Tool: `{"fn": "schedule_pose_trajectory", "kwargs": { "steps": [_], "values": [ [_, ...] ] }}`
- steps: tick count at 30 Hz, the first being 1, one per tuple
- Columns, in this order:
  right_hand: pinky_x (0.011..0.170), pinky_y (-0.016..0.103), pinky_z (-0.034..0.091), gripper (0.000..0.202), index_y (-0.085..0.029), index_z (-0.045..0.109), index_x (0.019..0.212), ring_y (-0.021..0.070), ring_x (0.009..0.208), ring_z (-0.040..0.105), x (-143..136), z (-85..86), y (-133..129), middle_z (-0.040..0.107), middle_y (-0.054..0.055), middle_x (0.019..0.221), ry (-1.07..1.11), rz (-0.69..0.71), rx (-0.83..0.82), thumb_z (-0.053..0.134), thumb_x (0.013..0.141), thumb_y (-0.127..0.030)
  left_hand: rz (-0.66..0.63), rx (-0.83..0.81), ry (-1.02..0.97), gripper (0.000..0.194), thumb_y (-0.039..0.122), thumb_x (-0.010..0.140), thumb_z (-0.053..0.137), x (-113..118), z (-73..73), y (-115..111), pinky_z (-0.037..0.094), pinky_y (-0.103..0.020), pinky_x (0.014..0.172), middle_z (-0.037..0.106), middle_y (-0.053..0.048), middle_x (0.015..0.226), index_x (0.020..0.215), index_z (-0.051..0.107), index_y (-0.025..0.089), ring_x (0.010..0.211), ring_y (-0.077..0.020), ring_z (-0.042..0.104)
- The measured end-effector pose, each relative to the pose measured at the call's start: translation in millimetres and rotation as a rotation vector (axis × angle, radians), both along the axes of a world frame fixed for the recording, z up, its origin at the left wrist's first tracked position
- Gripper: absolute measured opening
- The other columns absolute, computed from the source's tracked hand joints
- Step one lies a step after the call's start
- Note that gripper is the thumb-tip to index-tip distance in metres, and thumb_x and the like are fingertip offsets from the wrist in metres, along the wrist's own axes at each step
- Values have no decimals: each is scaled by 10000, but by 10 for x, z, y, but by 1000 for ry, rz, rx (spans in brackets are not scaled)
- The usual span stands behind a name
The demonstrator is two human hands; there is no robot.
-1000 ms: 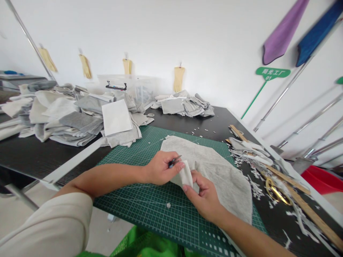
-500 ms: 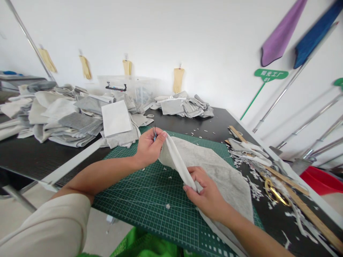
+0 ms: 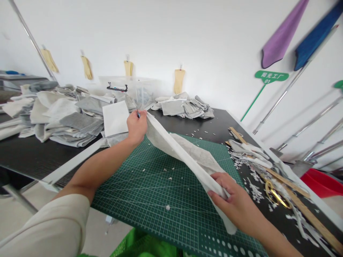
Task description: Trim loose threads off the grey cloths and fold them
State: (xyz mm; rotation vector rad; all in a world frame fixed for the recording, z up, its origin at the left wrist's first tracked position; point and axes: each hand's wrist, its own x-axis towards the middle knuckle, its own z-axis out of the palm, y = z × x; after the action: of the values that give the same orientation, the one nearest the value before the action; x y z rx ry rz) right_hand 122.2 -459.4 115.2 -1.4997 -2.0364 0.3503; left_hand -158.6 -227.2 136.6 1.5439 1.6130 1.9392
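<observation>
A pale grey cloth (image 3: 184, 153) is stretched slantwise above the green cutting mat (image 3: 150, 192). Its upper left corner is pinched in my left hand (image 3: 137, 125), which also has a small dark-tipped tool sticking up from the fist; most of that tool is hidden. Fingers and thumb of my right hand (image 3: 230, 198) grip the folded edge near the lower right end. Small white scraps dot the mat beneath.
Piled grey cloths (image 3: 72, 114) and a white sheet (image 3: 115, 117) lie at the left. Farther back are another cloth stack (image 3: 184, 107) and a clear bin (image 3: 150, 87). Gold-handled scissors (image 3: 276, 194), wooden strips (image 3: 308, 210) and scraps lie at the right.
My hands have moved apart, the left one up and leftward, the right one rightward and slightly down. The cloth between them is now drawn out longer and lifted more off the mat.
</observation>
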Motion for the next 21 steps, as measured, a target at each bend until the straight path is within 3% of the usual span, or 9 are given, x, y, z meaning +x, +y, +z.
{"fn": "schedule_pose_trajectory", "kwargs": {
  "steps": [4,9,15,18,21],
  "values": [
    [691,269,492,130,-222,610,873,175,792,598,135,-39,-58,628,41,904,6,-87,-83,551,811,-320,103,-14,84,322,429,865,418,-125,-32,141,412,-273,642,595,-37,718,783,569,156,718,-174,560],
    [538,239,474,177,-216,605,809,161,640,584,266,-66,-119,627,22,752,120,-195,-142,569,797,-389,184,-111,192,355,450,868,401,-213,-78,240,402,-297,661,630,-71,775,838,596,156,744,-205,577],
    [444,223,424,224,-202,586,779,134,506,510,265,-149,-124,574,-4,600,314,-435,61,612,763,-424,144,-245,373,336,446,844,452,-123,-64,175,399,-317,667,651,-100,814,861,627,160,774,-245,589],
    [443,218,417,231,-202,582,803,129,509,497,174,-197,-117,572,-10,597,375,-462,107,614,766,-427,28,-117,449,297,416,845,466,16,-14,-65,400,-295,663,653,-70,821,913,629,177,755,-210,586],
    [476,215,416,194,-206,583,829,125,540,493,44,-228,-111,577,-10,631,401,-387,150,608,786,-393,-284,13,527,262,395,852,474,193,21,-493,398,-256,636,633,-21,723,853,627,182,657,-146,558]
  ]
}}
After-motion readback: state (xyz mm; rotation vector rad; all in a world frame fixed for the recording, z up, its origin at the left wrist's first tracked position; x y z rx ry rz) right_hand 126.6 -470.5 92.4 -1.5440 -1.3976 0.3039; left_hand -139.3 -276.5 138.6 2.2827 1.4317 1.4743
